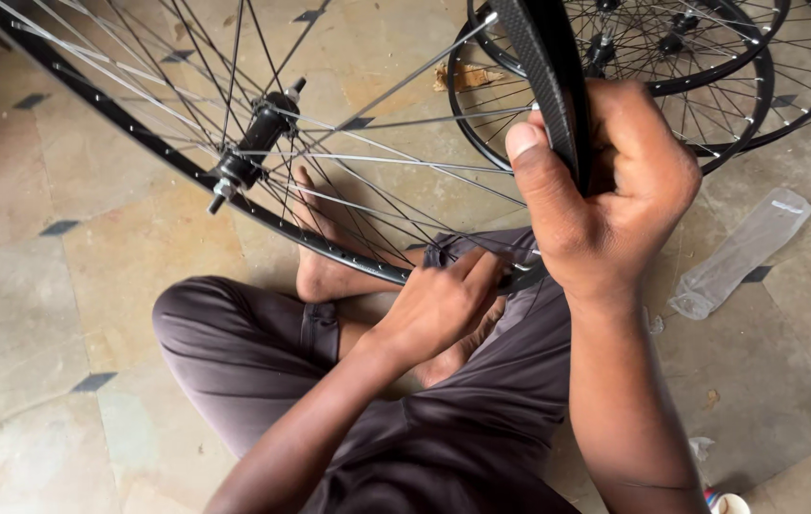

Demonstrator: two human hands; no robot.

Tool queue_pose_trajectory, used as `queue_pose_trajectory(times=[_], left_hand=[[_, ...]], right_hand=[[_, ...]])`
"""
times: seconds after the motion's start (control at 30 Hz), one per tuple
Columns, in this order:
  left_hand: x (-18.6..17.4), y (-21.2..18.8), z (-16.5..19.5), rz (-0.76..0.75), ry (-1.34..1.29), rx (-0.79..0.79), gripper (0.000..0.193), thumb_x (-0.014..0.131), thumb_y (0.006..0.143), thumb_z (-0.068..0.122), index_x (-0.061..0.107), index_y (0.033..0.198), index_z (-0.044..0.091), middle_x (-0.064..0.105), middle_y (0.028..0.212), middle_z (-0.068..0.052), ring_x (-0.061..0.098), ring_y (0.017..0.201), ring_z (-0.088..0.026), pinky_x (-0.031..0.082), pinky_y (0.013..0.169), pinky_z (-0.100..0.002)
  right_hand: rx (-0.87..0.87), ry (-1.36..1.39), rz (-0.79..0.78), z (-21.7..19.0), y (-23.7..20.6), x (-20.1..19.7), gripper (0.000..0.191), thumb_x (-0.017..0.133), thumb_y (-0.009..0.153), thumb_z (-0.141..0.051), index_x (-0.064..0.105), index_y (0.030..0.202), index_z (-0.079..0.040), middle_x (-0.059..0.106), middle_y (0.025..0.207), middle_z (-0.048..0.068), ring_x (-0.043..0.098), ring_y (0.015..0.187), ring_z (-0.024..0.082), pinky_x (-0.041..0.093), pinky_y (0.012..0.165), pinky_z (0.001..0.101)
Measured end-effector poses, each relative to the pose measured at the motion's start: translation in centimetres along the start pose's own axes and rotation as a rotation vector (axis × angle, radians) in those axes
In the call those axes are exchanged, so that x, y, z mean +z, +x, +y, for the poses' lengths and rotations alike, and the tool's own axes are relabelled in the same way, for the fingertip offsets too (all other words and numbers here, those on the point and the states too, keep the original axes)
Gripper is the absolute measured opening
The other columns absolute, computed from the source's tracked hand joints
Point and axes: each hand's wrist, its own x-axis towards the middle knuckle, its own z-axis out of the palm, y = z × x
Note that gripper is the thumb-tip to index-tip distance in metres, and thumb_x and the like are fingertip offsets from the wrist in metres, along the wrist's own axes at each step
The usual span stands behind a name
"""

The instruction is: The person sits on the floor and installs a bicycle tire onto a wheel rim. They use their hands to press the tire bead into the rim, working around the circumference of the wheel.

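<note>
Two hands [444,300] on black wheel rim [329,249]

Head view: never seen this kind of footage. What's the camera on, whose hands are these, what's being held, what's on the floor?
There is one picture, from a camera worn on a person's head, looking down at their own two bare hands and crossed legs in dark trousers. They sit barefoot on a beige stone-tiled floor. The right hand grips a black rubber strip that runs up out of frame. The left hand rests at the black rim of a spoked bicycle wheel that leans over the lap; its black hub is visible. More black spoked wheels lie behind. A crumpled clear plastic bottle lies on the floor at right.
</note>
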Motion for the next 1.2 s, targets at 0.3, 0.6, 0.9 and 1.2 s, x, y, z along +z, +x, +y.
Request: queue_pose_trajectory(times=[0.3,0.6,0.9,1.2], left_hand=[[-0.3,-0.1,-0.1,-0.099,-0.031,-0.126,0.038,0.072,0.089,0.027,0.058,0.116,0.004,0.069,0.096,-0.014,0.069,0.08,-0.038,0.054,0.065,-0.05],[-1.6,0.6,0.1,-0.205,-0.055,-0.202,0.035,0.066,0.091,0.024,0.061,0.119,0.005,0.072,0.092,-0.017,0.07,0.08,-0.039,0.054,0.067,-0.051],[-2.6,0.6,0.3,-0.176,-0.144,-0.215,0.028,0.063,0.094,0.021,0.065,0.118,0.007,0.072,0.095,-0.019,0.069,0.088,-0.039,0.054,0.077,-0.05],[-2.8,0.2,0.3,-0.19,-0.126,-0.198,0.02,0.06,0.094,0.017,0.064,0.108,0.004,0.071,0.089,-0.02,0.069,0.083,-0.04,0.054,0.073,-0.05]], right_hand=[[0.004,0.039,0.015,-0.1,-0.3,0.5,0.016,0.073,0.101,-0.011,0.063,0.098,0.0,0.062,0.08,-0.001,0.052,0.063,0.004,0.042,0.059,0.0194],[-0.019,0.037,-0.005,-0.3,-0.7,0.4,0.018,0.074,0.106,-0.012,0.063,0.1,0.002,0.062,0.082,-0.001,0.053,0.068,0.003,0.043,0.063,0.0183],[0.007,0.05,-0.002,-0.6,-0.5,0.9,0.022,0.075,0.104,-0.018,0.064,0.101,-0.001,0.059,0.079,-0.003,0.05,0.064,0.003,0.04,0.06,0.0181],[-0.035,0.096,-0.074,-0.4,-0.8,0.4,0.02,0.075,0.108,-0.016,0.064,0.105,0.0,0.061,0.079,-0.004,0.053,0.067,0.001,0.043,0.06,0.0179]])
